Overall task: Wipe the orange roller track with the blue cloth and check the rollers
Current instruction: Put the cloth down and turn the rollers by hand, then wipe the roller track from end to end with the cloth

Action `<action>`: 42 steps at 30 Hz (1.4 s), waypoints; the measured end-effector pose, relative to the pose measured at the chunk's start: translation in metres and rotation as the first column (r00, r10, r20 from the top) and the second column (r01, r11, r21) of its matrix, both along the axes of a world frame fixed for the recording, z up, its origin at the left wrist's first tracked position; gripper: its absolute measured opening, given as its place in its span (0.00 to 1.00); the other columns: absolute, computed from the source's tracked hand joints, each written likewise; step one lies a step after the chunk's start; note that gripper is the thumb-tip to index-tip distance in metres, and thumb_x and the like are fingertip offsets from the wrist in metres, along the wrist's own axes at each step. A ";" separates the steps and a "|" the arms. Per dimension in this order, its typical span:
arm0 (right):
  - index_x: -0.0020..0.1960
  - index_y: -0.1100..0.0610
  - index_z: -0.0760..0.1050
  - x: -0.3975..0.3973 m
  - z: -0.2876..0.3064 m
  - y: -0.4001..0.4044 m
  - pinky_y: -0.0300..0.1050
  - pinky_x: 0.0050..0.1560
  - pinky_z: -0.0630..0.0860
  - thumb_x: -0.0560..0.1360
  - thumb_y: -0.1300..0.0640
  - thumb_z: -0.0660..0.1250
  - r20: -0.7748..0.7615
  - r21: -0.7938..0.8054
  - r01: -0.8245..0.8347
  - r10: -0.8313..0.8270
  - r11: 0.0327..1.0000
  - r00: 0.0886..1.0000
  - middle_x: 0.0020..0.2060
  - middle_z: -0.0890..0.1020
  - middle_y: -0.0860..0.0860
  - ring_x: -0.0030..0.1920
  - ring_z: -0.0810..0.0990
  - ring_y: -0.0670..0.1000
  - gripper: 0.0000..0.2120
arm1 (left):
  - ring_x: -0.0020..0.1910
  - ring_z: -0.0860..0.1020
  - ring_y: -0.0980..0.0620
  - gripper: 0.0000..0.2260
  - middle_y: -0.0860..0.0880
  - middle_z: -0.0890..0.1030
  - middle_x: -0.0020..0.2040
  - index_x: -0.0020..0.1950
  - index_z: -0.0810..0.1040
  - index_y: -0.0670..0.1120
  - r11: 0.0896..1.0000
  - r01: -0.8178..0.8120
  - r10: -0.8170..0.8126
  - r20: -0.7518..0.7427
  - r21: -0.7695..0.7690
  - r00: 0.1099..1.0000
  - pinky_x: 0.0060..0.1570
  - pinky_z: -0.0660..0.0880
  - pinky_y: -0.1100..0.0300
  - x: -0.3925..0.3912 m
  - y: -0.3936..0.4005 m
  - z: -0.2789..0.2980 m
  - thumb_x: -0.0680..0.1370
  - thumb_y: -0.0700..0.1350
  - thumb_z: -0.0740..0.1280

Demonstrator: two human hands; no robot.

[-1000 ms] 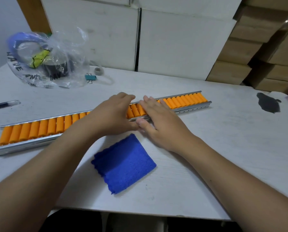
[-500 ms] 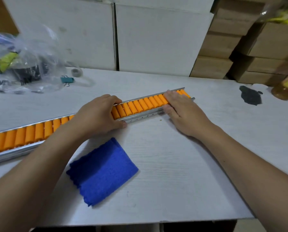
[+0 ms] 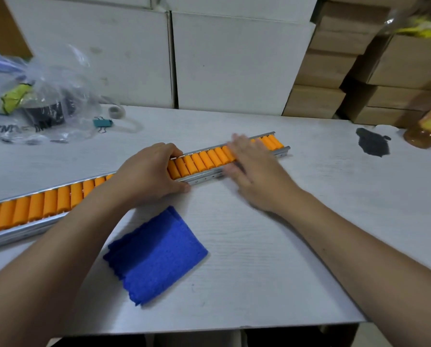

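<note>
The orange roller track (image 3: 204,160) runs in a metal rail diagonally across the white table, from the left edge to the centre right. My left hand (image 3: 149,174) grips the track near its middle, fingers over the far rail and thumb against the near rail. My right hand (image 3: 253,169) lies flat and blurred on the rollers close to the track's right end, palm down, fingers together. The folded blue cloth (image 3: 155,255) lies on the table in front of the track, between my forearms, with neither hand touching it.
A clear plastic bag (image 3: 37,101) with tape rolls sits at the back left, a teal binder clip (image 3: 103,123) beside it. A dark stain (image 3: 372,145) and a bottle of amber liquid (image 3: 427,128) are at the far right. White and brown boxes stand behind the table.
My right hand slid along the rollers from beside the left hand towards the track's right end, then back slightly left. The left hand kept its grip. The camera view shifted right.
</note>
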State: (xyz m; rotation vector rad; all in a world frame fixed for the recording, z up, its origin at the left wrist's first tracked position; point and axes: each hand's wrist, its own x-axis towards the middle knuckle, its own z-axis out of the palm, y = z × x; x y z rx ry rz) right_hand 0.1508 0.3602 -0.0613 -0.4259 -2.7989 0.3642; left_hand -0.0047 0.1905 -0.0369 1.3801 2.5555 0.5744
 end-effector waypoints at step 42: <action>0.61 0.46 0.75 0.035 0.010 -0.138 0.41 0.53 0.72 0.78 0.46 0.60 0.121 -0.035 -0.363 0.365 0.931 0.923 0.54 0.82 0.44 0.53 0.78 0.45 0.14 | 0.76 0.49 0.50 0.37 0.44 0.59 0.74 0.72 0.62 0.48 0.935 -0.298 0.339 -0.242 0.192 0.909 0.71 0.30 0.56 -0.019 -0.183 -0.019 0.67 0.61 0.65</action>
